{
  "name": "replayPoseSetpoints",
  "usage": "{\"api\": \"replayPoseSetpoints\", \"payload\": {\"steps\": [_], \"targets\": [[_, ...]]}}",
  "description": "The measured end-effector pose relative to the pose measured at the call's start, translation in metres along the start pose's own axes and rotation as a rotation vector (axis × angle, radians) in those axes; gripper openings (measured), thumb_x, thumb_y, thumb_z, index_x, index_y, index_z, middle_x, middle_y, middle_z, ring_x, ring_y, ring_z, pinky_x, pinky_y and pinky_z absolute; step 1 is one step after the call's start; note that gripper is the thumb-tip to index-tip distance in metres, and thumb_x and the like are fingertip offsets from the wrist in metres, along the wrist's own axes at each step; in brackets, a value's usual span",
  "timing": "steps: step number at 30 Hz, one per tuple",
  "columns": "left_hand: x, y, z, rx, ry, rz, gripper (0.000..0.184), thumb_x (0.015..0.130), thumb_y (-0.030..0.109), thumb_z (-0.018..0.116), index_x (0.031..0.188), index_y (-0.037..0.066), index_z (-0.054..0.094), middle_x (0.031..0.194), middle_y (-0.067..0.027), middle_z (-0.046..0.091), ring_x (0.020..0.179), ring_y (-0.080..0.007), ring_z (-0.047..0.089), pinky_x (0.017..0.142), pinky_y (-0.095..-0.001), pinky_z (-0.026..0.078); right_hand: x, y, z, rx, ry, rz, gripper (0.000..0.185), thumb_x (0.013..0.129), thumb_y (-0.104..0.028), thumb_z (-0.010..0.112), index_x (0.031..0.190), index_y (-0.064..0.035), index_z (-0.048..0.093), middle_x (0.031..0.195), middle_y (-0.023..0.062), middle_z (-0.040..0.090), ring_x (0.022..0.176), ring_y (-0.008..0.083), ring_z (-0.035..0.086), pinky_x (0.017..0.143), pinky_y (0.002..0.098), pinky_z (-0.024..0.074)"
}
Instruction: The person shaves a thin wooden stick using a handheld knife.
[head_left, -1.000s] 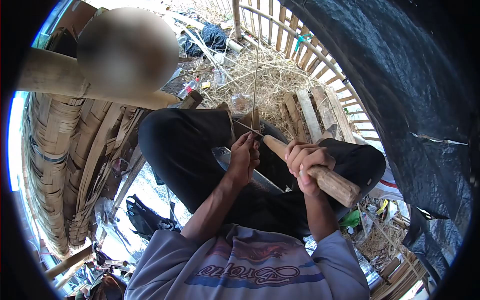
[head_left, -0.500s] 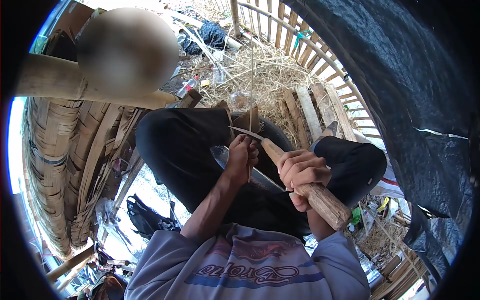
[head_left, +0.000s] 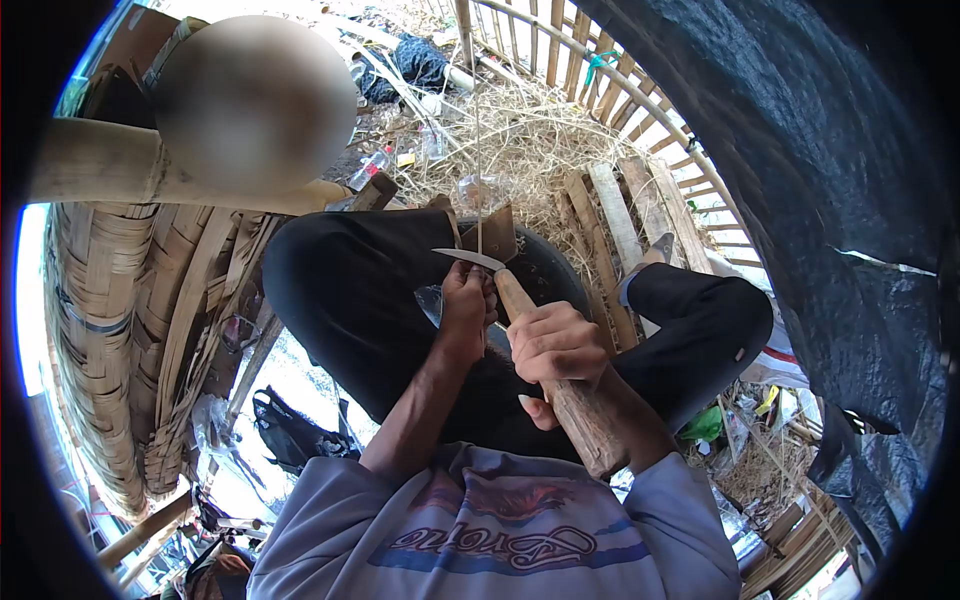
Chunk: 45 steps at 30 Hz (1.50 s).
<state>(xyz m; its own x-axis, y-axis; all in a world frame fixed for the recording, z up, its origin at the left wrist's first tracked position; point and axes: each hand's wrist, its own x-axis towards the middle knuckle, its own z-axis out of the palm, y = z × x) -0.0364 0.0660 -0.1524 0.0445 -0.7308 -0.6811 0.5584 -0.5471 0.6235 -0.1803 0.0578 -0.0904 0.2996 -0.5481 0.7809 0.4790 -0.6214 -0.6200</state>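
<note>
A knife with a curved blade (head_left: 468, 257) and a long, thick wooden handle (head_left: 592, 440) is gripped in my right hand (head_left: 560, 343). Its blade points left and crosses a thin, pale strip (head_left: 479, 190), which looks like bamboo. My left hand (head_left: 466, 298) is closed around that strip just below the blade, its fingers pinched together. The strip stretches away from me past my knees, and a short tail hangs under the hand. Both hands are above my lap, between my bent legs.
Straw (head_left: 530, 150) and wooden slats (head_left: 615, 215) lie on the ground ahead. A black tyre-like ring (head_left: 545, 265) sits between my legs. Woven bamboo (head_left: 115, 340) stands at left below a thick pole (head_left: 95, 165); a dark tarp (head_left: 800, 150) hangs at right.
My right hand and the knife have shifted left and toward me, the handle now steeper. My left hand and the strip sit slightly further left; the blade still crosses the strip.
</note>
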Motion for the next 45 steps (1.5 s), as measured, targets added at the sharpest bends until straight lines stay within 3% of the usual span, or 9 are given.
{"api": "replayPoseSetpoints", "payload": {"steps": [7,9,11,17,25,28,31,40,45], "targets": [[0.003,-0.035,0.002,0.184,-0.057,0.159,0.014,0.097,0.019,0.043,0.096,0.006,0.047,0.063,0.0045,0.039,0.042,-0.0010,0.027,0.035,-0.0186,0.021,-0.009,0.018,-0.009,-0.382,-0.111,0.109,0.020,0.057,-0.015,0.070,0.067,-0.0075,0.053,0.056,0.0022,0.047,0.052,0.0208,0.056,0.055,0.0328,0.0475],[0.000,-0.027,0.000,0.138,-0.085,-0.077,0.014,0.097,0.019,0.043,0.097,0.005,0.047,0.063,0.0039,0.040,0.042,-0.0010,0.028,0.034,-0.0184,0.021,-0.007,0.006,-0.013,-0.359,-0.109,0.105,0.019,0.059,-0.014,0.069,0.065,-0.0071,0.053,0.056,0.0020,0.047,0.051,0.0198,0.055,0.055,0.0324,0.0477],[0.000,-0.019,0.003,0.072,-0.071,-0.087,0.013,0.097,0.019,0.042,0.095,0.007,0.047,0.064,0.0037,0.040,0.043,-0.0012,0.028,0.034,-0.0186,0.021,-0.003,-0.011,-0.008,-0.111,-0.006,0.079,0.017,0.062,-0.014,0.068,0.064,-0.0065,0.053,0.055,0.0016,0.048,0.049,0.0182,0.054,0.053,0.0314,0.0475],[0.000,-0.005,-0.002,-0.061,-0.133,-0.156,0.013,0.097,0.020,0.041,0.090,0.010,0.045,0.064,0.0036,0.039,0.043,-0.0016,0.027,0.034,-0.0187,0.019,0.002,-0.016,-0.011,-0.005,0.018,0.024,0.019,0.065,-0.015,0.066,0.069,-0.0023,0.051,0.054,0.0039,0.050,0.044,0.0181,0.051,0.046,0.0317,0.0461],[0.001,-0.006,-0.002,0.031,-0.047,-0.091,0.015,0.098,0.021,0.040,0.092,0.008,0.045,0.061,0.0044,0.037,0.041,-0.0013,0.026,0.033,-0.0194,0.018,-0.003,-0.002,-0.013,0.020,0.050,0.024,0.018,0.063,-0.013,0.064,0.068,-0.0020,0.051,0.055,0.0036,0.050,0.045,0.0179,0.051,0.047,0.0324,0.0464],[-0.013,-0.002,0.010,0.095,-0.063,-0.120,0.014,0.098,0.021,0.041,0.094,0.007,0.046,0.062,0.0045,0.037,0.041,-0.0006,0.025,0.033,-0.0194,0.018,-0.003,0.002,-0.014,-0.224,-0.074,0.014,0.017,0.060,-0.012,0.064,0.066,-0.0022,0.052,0.055,0.0033,0.050,0.046,0.0187,0.052,0.051,0.0315,0.0470],[-0.002,-0.015,0.003,0.122,-0.024,-0.104,0.015,0.097,0.020,0.041,0.095,0.007,0.046,0.062,0.0042,0.037,0.042,-0.0005,0.025,0.033,-0.0194,0.017,-0.011,0.014,-0.015,-0.208,0.002,0.098,0.019,0.054,-0.010,0.067,0.066,-0.0056,0.054,0.055,0.0017,0.046,0.048,0.0205,0.052,0.053,0.0310,0.0470],[-0.004,-0.005,0.006,0.071,-0.046,-0.104,0.015,0.097,0.021,0.041,0.094,0.007,0.046,0.063,0.0038,0.038,0.041,-0.0008,0.025,0.033,-0.0193,0.017,-0.007,0.011,-0.019,-0.202,0.004,0.083,0.016,0.063,-0.012,0.064,0.067,-0.0038,0.051,0.055,0.0032,0.050,0.046,0.0187,0.052,0.051,0.0320,0.0474],[-0.005,-0.008,0.005,0.100,-0.059,-0.096,0.016,0.097,0.021,0.041,0.093,0.007,0.047,0.062,0.0042,0.038,0.041,-0.0005,0.025,0.033,-0.0192,0.017,-0.001,0.004,-0.020,-0.204,0.018,0.082,0.016,0.057,-0.011,0.066,0.064,-0.0060,0.053,0.052,0.0003,0.045,0.046,0.0191,0.051,0.047,0.0287,0.0421]]}}
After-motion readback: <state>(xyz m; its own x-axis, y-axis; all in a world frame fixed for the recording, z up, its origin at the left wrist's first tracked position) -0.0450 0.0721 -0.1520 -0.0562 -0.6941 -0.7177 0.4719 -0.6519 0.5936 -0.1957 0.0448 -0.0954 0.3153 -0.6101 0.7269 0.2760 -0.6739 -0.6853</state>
